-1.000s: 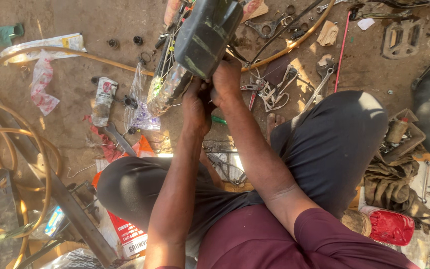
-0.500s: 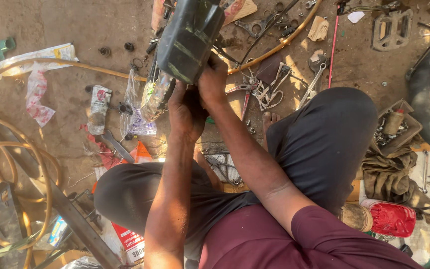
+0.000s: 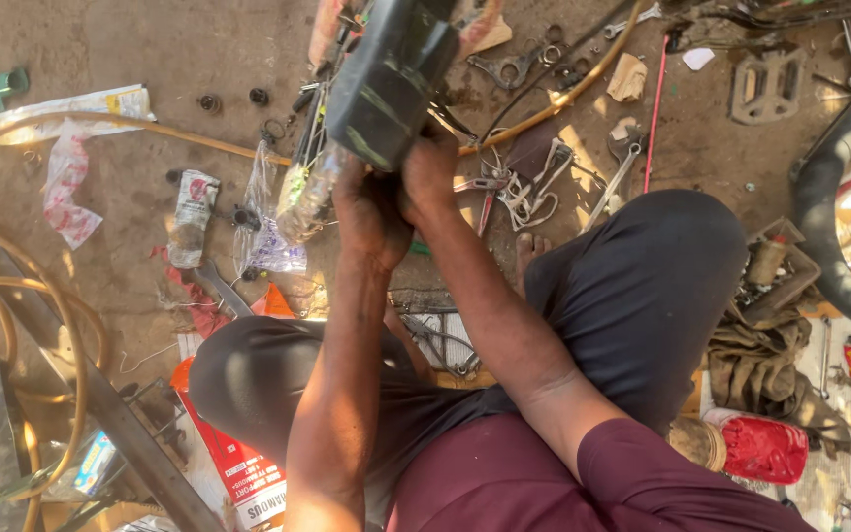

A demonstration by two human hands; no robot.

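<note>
i sit on the dirt floor (image 3: 150,49) with my knees bent, in dark grey trousers and a maroon shirt, and both my arms reach forward. my left hand (image 3: 366,212) and my right hand (image 3: 430,172) are side by side, touching, and both are closed around the lower end of a dark, boxy, glossy black object with pale green streaks (image 3: 391,79), which i hold up above the floor, tilted so its far end points up and to the right. my fingers are curled tight on it, not spread; the fingertips themselves are hidden behind the object. a clear plastic wrapper (image 3: 302,192) hangs just below my left hand, near the object's lower edge.

around me on the floor lie a yellow hose (image 3: 150,133) curving off to the left, a crumpled white and red plastic bag (image 3: 66,177), a small white sachet (image 3: 191,212), a heap of metal pliers and spanners (image 3: 519,187) just beyond my right hand, a grey metal pedal (image 3: 765,84) at the far right, a black rubber tyre (image 3: 819,207) at the right edge, and a red container (image 3: 762,448) beside my right knee.
</note>
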